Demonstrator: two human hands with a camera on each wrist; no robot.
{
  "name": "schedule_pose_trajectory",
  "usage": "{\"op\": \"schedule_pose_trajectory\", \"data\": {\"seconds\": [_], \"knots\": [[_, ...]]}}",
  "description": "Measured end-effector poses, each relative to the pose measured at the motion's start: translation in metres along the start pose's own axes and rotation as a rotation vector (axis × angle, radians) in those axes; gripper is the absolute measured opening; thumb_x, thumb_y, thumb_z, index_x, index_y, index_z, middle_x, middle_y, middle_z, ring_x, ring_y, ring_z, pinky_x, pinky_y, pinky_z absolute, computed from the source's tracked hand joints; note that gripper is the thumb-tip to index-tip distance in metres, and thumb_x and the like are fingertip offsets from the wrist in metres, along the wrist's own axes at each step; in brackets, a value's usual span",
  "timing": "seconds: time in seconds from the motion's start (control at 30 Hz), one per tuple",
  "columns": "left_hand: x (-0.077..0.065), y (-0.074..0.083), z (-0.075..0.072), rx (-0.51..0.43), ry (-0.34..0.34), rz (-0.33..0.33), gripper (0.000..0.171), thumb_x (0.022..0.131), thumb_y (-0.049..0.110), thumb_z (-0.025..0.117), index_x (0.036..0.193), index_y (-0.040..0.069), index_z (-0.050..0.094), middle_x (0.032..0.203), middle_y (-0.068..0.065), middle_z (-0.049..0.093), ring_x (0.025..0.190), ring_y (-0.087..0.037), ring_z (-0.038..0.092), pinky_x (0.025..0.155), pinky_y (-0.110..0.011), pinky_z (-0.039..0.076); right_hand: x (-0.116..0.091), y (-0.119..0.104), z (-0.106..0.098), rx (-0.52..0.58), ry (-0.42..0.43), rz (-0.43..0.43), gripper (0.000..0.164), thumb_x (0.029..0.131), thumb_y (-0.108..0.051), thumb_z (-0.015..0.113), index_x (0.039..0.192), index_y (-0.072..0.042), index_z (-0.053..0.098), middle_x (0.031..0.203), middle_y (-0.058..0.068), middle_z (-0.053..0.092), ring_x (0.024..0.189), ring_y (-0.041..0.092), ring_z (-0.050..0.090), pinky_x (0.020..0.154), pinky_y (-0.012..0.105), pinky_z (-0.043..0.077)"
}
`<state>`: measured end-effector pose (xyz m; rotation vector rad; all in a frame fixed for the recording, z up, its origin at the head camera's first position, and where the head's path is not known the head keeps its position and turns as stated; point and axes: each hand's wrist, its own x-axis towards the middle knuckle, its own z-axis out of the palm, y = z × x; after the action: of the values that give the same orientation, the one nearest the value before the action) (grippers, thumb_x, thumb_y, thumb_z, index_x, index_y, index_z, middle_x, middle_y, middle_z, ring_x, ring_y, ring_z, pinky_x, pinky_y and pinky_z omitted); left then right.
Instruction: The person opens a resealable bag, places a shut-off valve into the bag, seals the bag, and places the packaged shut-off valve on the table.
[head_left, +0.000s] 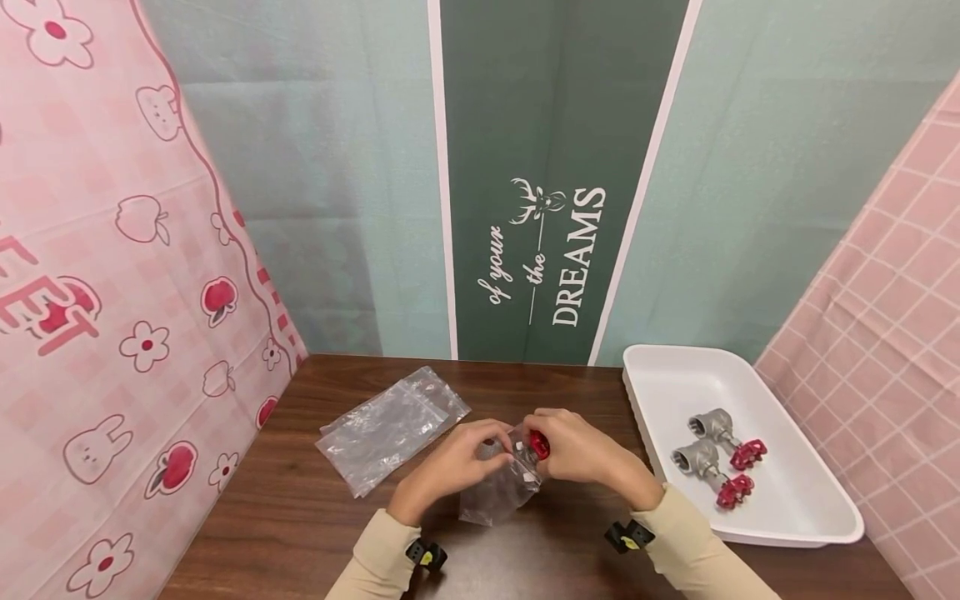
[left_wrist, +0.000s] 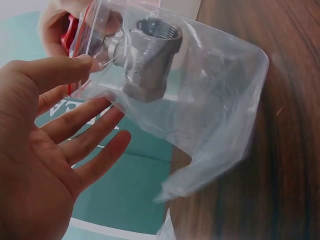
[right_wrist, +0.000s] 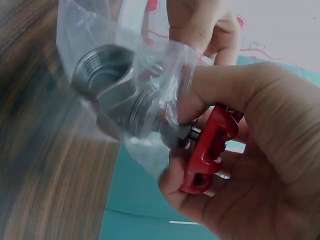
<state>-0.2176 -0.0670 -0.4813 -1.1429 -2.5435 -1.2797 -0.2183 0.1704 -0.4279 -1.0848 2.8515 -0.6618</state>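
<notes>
A metal gate valve (left_wrist: 147,67) with a red handwheel (right_wrist: 207,150) is partly inside a clear zip bag (head_left: 491,497). Its threaded body lies within the plastic, while the handwheel stays outside the bag's mouth. My right hand (head_left: 573,446) grips the valve at the neck, just below the handwheel. With thumb and index finger my left hand (head_left: 459,457) pinches the bag's edge near the red zip line (left_wrist: 80,45); the other fingers are spread beside the plastic. In the head view, the hands hide much of the valve.
More clear zip bags (head_left: 386,433) lie stacked on the brown wooden table (head_left: 285,508), left of the hands. To the right, a white tray (head_left: 795,500) holds two similar valves (head_left: 701,458) with red handwheels. Printed cloths hang around the table's back and sides.
</notes>
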Motion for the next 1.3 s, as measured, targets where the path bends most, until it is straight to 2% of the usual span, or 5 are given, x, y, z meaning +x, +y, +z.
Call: {"op": "schedule_pose_trajectory", "data": {"seconds": [0.33, 0.47, 0.67, 1.0, 1.3], "knots": [[0.001, -0.001, 0.006, -0.018, -0.017, -0.009, 0.007, 0.099, 0.014, 0.075, 0.102, 0.009, 0.071, 0.128, -0.01, 0.076, 0.116, -0.021, 0.072, 0.097, -0.038, 0.061, 0.003, -0.002, 0.003, 0.019, -0.017, 0.038, 0.039, 0.07, -0.007, 0.085, 0.106, -0.012, 0.071, 0.094, -0.006, 0.06, 0.078, 0.007, 0.055, 0.063, 0.021, 0.05], [0.001, -0.002, 0.007, -0.014, -0.003, 0.015, 0.006, 0.098, 0.012, 0.076, 0.102, 0.01, 0.071, 0.126, -0.007, 0.076, 0.113, -0.019, 0.072, 0.097, -0.038, 0.061, 0.004, -0.003, 0.004, 0.032, -0.024, 0.045, 0.04, 0.07, -0.008, 0.086, 0.107, -0.013, 0.07, 0.097, -0.005, 0.061, 0.079, 0.007, 0.056, 0.065, 0.021, 0.051], [0.001, -0.003, 0.009, -0.026, -0.001, 0.044, 0.008, 0.099, 0.015, 0.076, 0.102, 0.009, 0.072, 0.123, -0.006, 0.076, 0.111, -0.016, 0.071, 0.094, -0.036, 0.062, 0.004, -0.003, 0.005, 0.051, -0.04, 0.033, 0.04, 0.071, -0.008, 0.088, 0.107, -0.013, 0.07, 0.098, -0.004, 0.061, 0.079, 0.006, 0.056, 0.065, 0.02, 0.052], [0.0, -0.004, 0.01, -0.042, -0.008, 0.06, 0.007, 0.1, 0.017, 0.076, 0.102, 0.011, 0.073, 0.122, -0.004, 0.076, 0.11, -0.013, 0.07, 0.093, -0.036, 0.062, 0.005, -0.001, 0.009, 0.013, -0.03, -0.014, 0.041, 0.072, -0.01, 0.09, 0.108, -0.012, 0.072, 0.098, -0.004, 0.061, 0.082, 0.006, 0.058, 0.07, 0.02, 0.055], [-0.002, -0.004, 0.01, -0.04, -0.01, 0.052, 0.005, 0.099, 0.014, 0.076, 0.101, 0.013, 0.071, 0.121, -0.003, 0.075, 0.109, -0.01, 0.069, 0.093, -0.037, 0.062, 0.005, 0.001, 0.015, 0.018, -0.021, -0.033, 0.043, 0.07, -0.009, 0.09, 0.108, -0.013, 0.071, 0.099, -0.004, 0.065, 0.084, 0.005, 0.06, 0.072, 0.021, 0.055]]}}
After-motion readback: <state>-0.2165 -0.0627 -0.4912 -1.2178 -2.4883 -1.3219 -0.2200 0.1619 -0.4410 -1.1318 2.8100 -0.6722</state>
